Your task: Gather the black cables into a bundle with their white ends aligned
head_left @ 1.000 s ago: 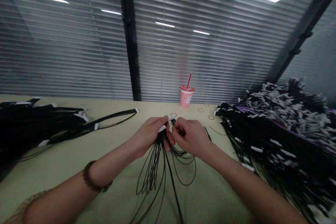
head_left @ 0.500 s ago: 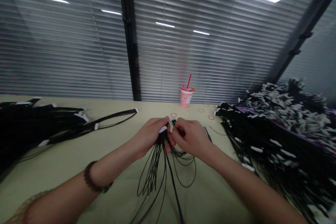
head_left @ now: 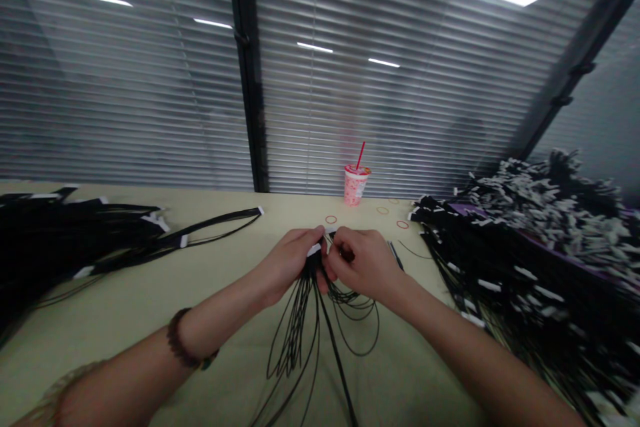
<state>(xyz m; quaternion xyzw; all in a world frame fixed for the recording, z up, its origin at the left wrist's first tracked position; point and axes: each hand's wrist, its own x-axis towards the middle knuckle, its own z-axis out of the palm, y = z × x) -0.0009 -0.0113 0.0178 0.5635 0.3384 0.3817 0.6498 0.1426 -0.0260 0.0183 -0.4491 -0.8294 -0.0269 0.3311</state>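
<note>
Just below the middle of the head view, my left hand (head_left: 293,257) is closed on a bundle of thin black wires (head_left: 305,300). A white connector (head_left: 314,251) shows at the bundle's upper end, beside the left thumb. Loops of wire hang down from my fingers, and longer strands run toward the bottom edge. My right hand (head_left: 365,260) touches the left fingertips, its fingers curled and pinched at a second white connector end (head_left: 330,231) with dark wire. My fingers partly hide what lies between them.
A pink cup with a red straw (head_left: 355,185) stands by the blinds. Rubber bands (head_left: 402,225) and a dark pen-like tool (head_left: 396,257) lie on the pale table (head_left: 210,320). Black wire bundles (head_left: 75,233) are heaped at left; a larger wire pile (head_left: 525,280) fills the right.
My left hand and the wire bundle have shifted slightly to the right, drawing closer to my right hand. The hanging loops swung a little right. My right hand is nearly still.
</note>
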